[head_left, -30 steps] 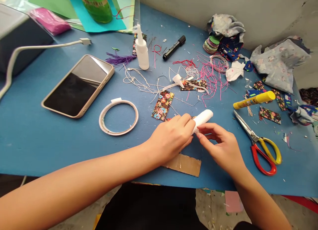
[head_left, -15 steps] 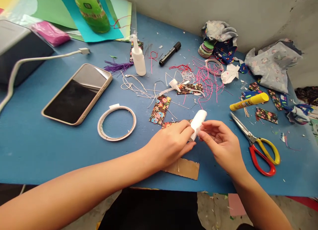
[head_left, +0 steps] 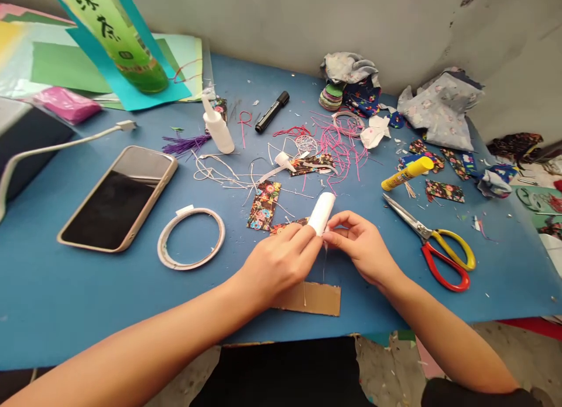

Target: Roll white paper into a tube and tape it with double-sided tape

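Observation:
My left hand point(head_left: 274, 260) and my right hand point(head_left: 362, 249) meet near the front middle of the blue table point(head_left: 65, 301). Both pinch the lower end of a small white tube point(head_left: 321, 212), which points up and away from me. A thin thread hangs down between the two hands. Just below my hands lies a brown cardboard strip point(head_left: 314, 297). A floral fabric piece point(head_left: 263, 205) rests just beyond my left hand.
Red and yellow scissors point(head_left: 432, 242) and a yellow glue stick point(head_left: 406, 173) lie to the right. A tape ring point(head_left: 191, 238) and a phone point(head_left: 117, 197) lie to the left. Farther back are a white glue bottle point(head_left: 217, 127), a black marker point(head_left: 272, 111), pink threads point(head_left: 340, 143) and fabric scraps point(head_left: 441, 111).
The view has tilted up and shifted, so everything sits lower and farther left. Both hands stay on the white tube, which now stands more upright.

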The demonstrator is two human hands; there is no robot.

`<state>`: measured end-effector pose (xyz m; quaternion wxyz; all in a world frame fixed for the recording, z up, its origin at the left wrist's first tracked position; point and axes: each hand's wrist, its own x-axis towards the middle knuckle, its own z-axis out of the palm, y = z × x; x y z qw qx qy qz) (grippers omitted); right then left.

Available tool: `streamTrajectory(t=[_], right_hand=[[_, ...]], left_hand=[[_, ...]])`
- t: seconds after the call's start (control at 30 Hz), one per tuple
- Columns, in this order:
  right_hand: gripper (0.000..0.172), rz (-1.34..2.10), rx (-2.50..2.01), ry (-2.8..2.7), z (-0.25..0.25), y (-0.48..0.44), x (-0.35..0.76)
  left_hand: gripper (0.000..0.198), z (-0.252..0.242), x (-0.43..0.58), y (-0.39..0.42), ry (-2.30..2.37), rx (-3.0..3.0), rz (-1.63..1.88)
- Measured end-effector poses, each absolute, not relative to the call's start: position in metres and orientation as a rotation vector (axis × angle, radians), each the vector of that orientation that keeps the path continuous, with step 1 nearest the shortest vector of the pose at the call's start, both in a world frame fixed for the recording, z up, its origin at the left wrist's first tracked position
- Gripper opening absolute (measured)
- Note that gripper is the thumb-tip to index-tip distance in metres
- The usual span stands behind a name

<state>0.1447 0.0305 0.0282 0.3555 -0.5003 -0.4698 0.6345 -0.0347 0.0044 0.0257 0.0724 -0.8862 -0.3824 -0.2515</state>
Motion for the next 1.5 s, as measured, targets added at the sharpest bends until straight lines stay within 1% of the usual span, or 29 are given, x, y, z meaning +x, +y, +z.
streamTrajectory(t=[0.33, 0.43, 0.5, 0.57, 0.63, 0.73, 0.8, 0.9, 0.97, 1.03, 1.1, 1.13, 1.17, 1.2, 1.23, 1.33, 1.37, 1.47, 1.5], right_hand=[[0.032, 1.598, -1.22, -1.146, 0.021, 0.033, 0.138], [0.03, 1.577, -1.149, -1.127, 0.021, 0.036, 0.138], [0.027, 1.49, -1.119, -1.148, 0.023, 0.043, 0.141], [0.022, 1.333, -1.134, -1.234, 0.027, 0.056, 0.15], [0.015, 1.076, -1.194, -1.436, 0.031, 0.075, 0.161], [0.01, 0.516, -1.361, -1.895, 0.036, 0.111, 0.176], [0.012, 0.246, -1.458, -2.157, 0.036, 0.132, 0.181], [0.016, 0.149, -1.478, -2.284, 0.036, 0.144, 0.177], [0.015, 0.135, -1.435, -2.332, 0.04, 0.133, 0.171], [0.015, 0.176, -1.331, -2.449, 0.047, 0.105, 0.167], [0.02, 0.403, -1.204, -2.623, 0.055, 0.065, 0.165], [0.03, 0.521, -1.216, -2.7, 0.059, 0.043, 0.165], [0.043, 0.595, -1.251, -2.74, 0.061, 0.022, 0.165], [0.052, 0.669, -1.289, -2.761, 0.062, 0.003, 0.164], [0.053, 0.739, -1.328, -2.762, 0.062, -0.013, 0.164], [0.039, 0.885, -1.431, -2.714, 0.059, -0.036, 0.163], [0.032, 0.924, -1.465, -2.687, 0.059, -0.035, 0.164], [0.011, 1.042, -1.482, -2.645, 0.063, -0.016, 0.17], [0.009, 1.062, -1.447, -2.644, 0.066, -0.007, 0.174]], left_hand=[[0.01, 0.026, -0.033, 0.009, -1.305, -2.583, -0.776], [0.01, 0.027, -0.037, 0.014, -1.308, -2.556, -0.858], [0.01, 0.03, -0.045, 0.02, -1.352, -2.492, -0.952], [0.011, 0.035, -0.058, 0.029, -1.466, -2.376, -1.013], [0.012, 0.039, -0.073, 0.038, -1.613, -2.236, -0.989], [0.016, 0.042, -0.091, 0.049, -1.825, -2.14, -0.836], [0.019, 0.041, -0.098, 0.054, -1.929, -2.148, -0.683], [0.017, 0.041, -0.099, 0.054, -2.016, -2.169, -0.467], [0.018, 0.043, -0.094, 0.05, -2.012, -2.267, -0.461], [0.021, 0.045, -0.085, 0.042, -1.939, -2.544, -0.558], [0.023, 0.045, -0.074, 0.031, -1.746, -2.964, -0.57], [0.028, 0.044, -0.069, 0.026, -1.601, -3.148, -0.529], [0.036, 0.043, -0.063, 0.022, -1.47, -3.263, -0.5], [0.039, 0.041, -0.059, 0.018, -1.37, -3.325, -0.446], [0.036, 0.038, -0.055, 0.016, -1.305, -3.348, -0.387], [0.009, 0.03, -0.052, 0.017, -1.277, -3.34, -0.233], [0.006, 0.029, -0.053, 0.019, -1.297, -3.333, -0.196], [0.013, 0.029, -0.059, 0.026, -1.462, -3.238, -0.187], [0.017, 0.031, -0.061, 0.027, -1.544, -3.201, -0.239]])
